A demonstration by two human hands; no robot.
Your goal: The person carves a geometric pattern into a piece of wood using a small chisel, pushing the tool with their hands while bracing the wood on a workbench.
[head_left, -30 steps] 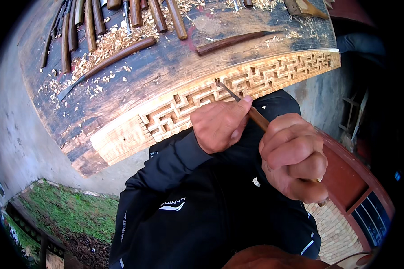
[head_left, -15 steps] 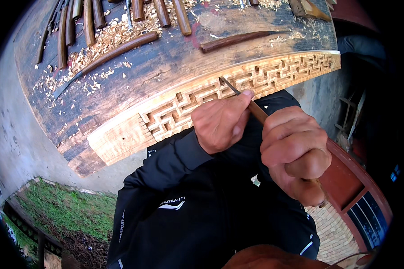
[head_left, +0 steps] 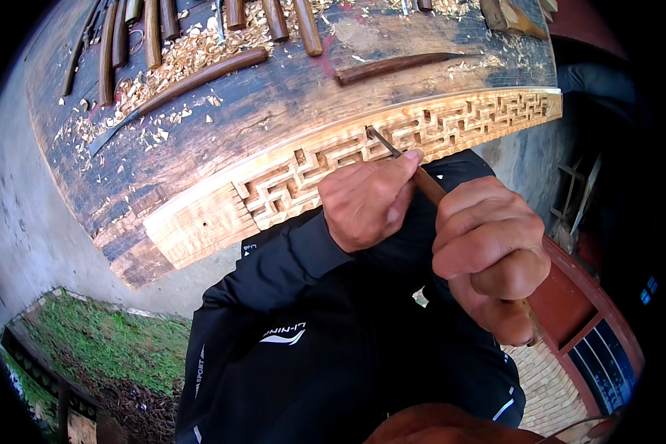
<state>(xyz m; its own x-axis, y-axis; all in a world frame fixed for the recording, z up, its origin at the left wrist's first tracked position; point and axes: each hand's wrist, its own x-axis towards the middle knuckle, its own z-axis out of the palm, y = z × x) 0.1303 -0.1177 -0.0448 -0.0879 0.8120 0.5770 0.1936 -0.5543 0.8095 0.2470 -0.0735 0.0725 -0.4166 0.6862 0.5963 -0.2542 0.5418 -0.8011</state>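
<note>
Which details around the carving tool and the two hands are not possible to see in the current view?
Head view:
- Carving tool: part of its handle is hidden inside the right hand.
- Its tip: too small and dark in a recess of the carved board.
- Left hand: its palm faces away.
- Wooden tool handles: several cut off by the upper edge.

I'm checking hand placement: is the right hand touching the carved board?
Apart. The head view shows the right hand gripping the carving tool, with dark clothing visible between that hand and the carved board.
</note>
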